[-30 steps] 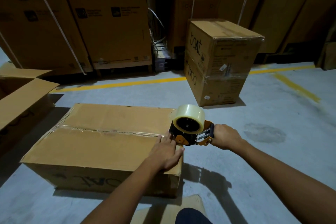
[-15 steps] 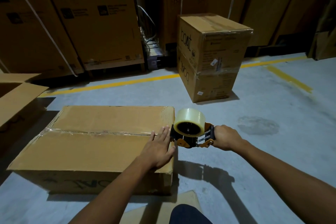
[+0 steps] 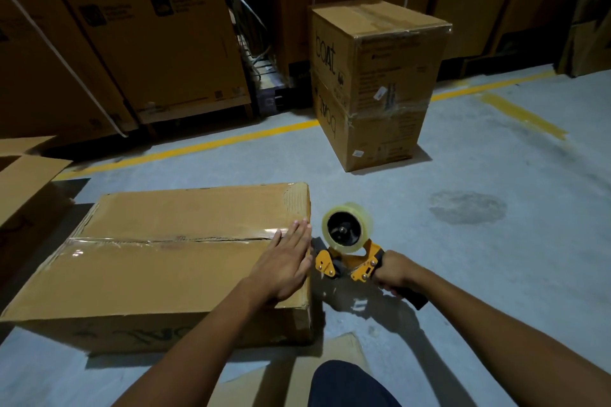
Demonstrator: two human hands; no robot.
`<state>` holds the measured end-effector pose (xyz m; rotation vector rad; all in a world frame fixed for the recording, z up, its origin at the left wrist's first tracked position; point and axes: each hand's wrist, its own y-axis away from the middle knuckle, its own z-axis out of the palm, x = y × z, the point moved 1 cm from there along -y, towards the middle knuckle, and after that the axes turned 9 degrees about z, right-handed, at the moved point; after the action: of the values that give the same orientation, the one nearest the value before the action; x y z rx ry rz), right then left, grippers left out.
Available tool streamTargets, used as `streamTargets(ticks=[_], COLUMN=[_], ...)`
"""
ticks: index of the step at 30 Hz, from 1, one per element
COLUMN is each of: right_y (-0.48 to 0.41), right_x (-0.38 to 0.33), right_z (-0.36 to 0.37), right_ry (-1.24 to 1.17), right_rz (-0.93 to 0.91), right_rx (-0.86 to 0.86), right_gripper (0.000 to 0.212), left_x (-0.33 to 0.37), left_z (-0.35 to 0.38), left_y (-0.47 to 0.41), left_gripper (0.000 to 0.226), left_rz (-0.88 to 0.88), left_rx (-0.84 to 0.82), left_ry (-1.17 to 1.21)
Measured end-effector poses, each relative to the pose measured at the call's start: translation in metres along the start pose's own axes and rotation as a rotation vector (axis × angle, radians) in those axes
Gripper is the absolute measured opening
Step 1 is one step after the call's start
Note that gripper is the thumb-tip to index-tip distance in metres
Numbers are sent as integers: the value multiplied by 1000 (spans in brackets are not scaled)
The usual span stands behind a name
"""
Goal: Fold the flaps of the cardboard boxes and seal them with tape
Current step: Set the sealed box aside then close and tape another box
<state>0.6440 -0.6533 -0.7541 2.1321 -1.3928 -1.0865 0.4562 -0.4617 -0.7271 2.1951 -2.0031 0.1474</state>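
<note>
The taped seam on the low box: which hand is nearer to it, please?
Left. The left hand lies flat on the seam; the right hand grips the tape dispenser beside the box.

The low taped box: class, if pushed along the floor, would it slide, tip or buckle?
The box probably slides rather than tips: it sits wide and low on the floor. Its top likely stays stiff, since tape spans the flap seam. Weight cannot be told.

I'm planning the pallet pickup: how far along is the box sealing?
Done: the near box has flaps folded and tape along its seam. In hand: the left hand presses the tape's end; the right hand grips the tape dispenser beside the box's edge. Left: the open box, far left.
</note>
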Motion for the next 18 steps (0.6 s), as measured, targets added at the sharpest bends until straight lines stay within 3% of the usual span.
streamTargets(ticks=[4, 8, 14, 18], right_y=[-11, -25, -53, -70], right_x=[4, 5, 23, 37], right_z=[6, 27, 52, 65], right_ry=[-213, -399, -775, -942], right_rz=[45, 97, 202, 345], right_rx=[-14, -98, -145, -160], right_gripper=[21, 23, 9, 20], left_x=[-3, -9, -20, -21], left_z=[-6, -12, -5, 3], left_y=[-7, -21, -44, -54], left_gripper=[54, 60, 57, 61], left_rz=[143, 196, 207, 168], left_rx=[53, 77, 86, 63], left_ry=[-44, -45, -29, -5])
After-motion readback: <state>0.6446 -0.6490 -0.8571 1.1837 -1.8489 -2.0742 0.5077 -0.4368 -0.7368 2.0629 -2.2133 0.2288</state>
